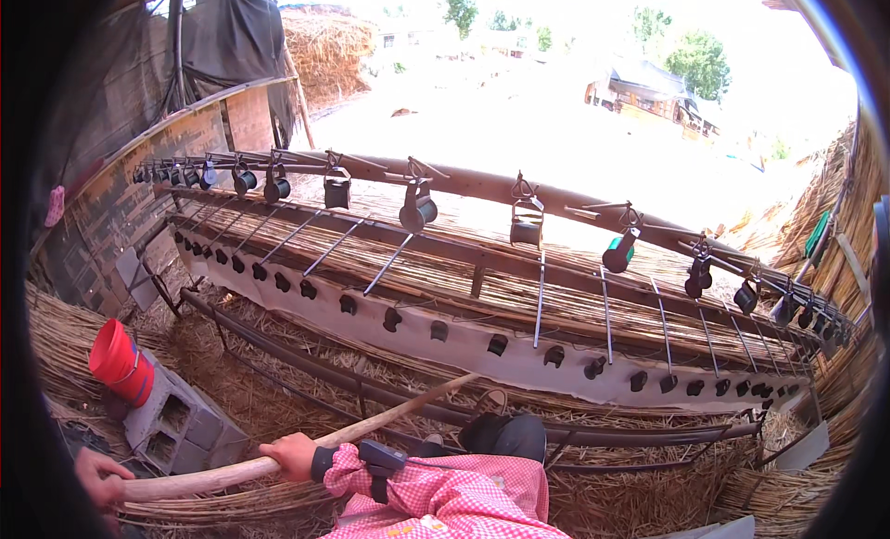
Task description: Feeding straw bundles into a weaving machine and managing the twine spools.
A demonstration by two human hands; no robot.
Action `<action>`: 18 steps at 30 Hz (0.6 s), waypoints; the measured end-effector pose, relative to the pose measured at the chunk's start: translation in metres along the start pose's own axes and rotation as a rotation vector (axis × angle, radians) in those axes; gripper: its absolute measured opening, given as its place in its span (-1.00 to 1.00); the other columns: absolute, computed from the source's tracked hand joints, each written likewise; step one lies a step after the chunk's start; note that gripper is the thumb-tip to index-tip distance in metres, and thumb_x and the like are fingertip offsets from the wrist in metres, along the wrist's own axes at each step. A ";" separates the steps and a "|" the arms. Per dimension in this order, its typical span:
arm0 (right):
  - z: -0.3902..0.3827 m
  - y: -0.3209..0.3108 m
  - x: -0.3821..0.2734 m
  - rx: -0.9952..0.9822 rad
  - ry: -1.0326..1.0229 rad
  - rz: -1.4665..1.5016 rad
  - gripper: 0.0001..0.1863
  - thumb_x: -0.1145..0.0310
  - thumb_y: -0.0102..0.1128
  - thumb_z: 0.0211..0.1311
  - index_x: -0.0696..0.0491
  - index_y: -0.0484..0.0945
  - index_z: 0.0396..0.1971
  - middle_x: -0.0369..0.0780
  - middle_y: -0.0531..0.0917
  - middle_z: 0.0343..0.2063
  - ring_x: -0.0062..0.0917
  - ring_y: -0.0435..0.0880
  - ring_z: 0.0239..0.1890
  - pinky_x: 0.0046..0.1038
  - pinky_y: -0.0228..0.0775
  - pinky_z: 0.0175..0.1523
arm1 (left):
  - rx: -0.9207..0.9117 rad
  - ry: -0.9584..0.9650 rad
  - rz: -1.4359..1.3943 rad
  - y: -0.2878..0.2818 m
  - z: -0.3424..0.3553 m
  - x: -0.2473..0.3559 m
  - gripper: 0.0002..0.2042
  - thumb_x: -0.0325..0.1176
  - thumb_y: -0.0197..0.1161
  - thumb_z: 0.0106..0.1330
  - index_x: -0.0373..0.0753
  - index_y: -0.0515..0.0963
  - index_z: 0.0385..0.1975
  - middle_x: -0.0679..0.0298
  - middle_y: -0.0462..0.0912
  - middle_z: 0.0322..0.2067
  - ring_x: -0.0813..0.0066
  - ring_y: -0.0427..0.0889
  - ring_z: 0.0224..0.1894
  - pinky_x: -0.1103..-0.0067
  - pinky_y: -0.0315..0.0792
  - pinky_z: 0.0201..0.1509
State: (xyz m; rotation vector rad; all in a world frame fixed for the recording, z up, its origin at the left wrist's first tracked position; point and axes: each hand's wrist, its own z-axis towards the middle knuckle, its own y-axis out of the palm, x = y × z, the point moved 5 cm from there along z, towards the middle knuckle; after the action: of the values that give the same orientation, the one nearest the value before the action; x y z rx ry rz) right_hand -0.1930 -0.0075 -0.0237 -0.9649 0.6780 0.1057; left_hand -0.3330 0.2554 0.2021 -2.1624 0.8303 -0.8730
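Gripping a long wooden pole point(389, 416) two-handed: left grip point(99, 476) curled round the thick near end, partly lost at the dark rim; right grip point(289, 456) closed about the shaft a little farther along, no gap seen. Sloping up and away to a tip near the low front rail point(640, 438) of the metal frame point(575, 278); cannot tell whether touching. Hung along the frame's top beam point(464, 178): dark spools point(419, 208). Laid lengthwise below: reeds point(575, 318). Off the frame's near-left corner: tilted red bucket point(123, 363) just beside grey hollow blocks point(176, 418).
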 end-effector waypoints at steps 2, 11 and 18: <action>-0.013 0.017 0.023 -0.071 0.055 -0.002 -0.71 0.36 0.13 -0.32 0.02 0.31 -0.48 -0.16 0.49 -0.60 -0.22 0.50 -0.45 -0.23 0.30 -0.44 | -0.007 0.345 0.039 0.049 -0.015 0.055 -0.80 -0.47 0.13 -0.07 -0.38 0.54 -0.42 0.21 0.54 -0.67 0.64 0.48 -0.72 0.71 0.40 -0.59; -0.103 -0.009 0.131 0.140 0.271 -0.254 -0.72 0.42 0.17 -0.41 0.01 0.36 -0.53 -0.19 0.48 -0.58 -0.27 0.48 -0.41 -0.30 0.30 -0.32 | -0.126 0.276 -0.361 0.175 0.041 0.098 -0.78 -0.47 0.14 -0.01 -0.42 0.46 -0.35 0.25 0.51 -0.65 0.66 0.39 -0.79 0.74 0.27 -0.76; -0.220 0.020 0.196 1.045 1.557 1.224 -0.66 0.32 -0.02 0.04 0.14 0.28 -0.18 -0.06 0.36 -0.18 -0.23 0.44 -0.25 -0.24 0.33 -0.17 | -0.304 0.297 -0.563 0.308 0.111 0.156 -0.69 -0.36 0.10 0.06 -0.35 0.40 -0.20 0.30 0.49 -0.61 0.69 0.35 -0.78 0.75 0.21 -0.79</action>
State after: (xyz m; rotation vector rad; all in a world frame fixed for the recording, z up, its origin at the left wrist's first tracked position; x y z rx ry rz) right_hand -0.1524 -0.2096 -0.2352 0.7228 2.3640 0.0294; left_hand -0.2532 -0.0038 -0.0382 -2.6328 0.5096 -1.4530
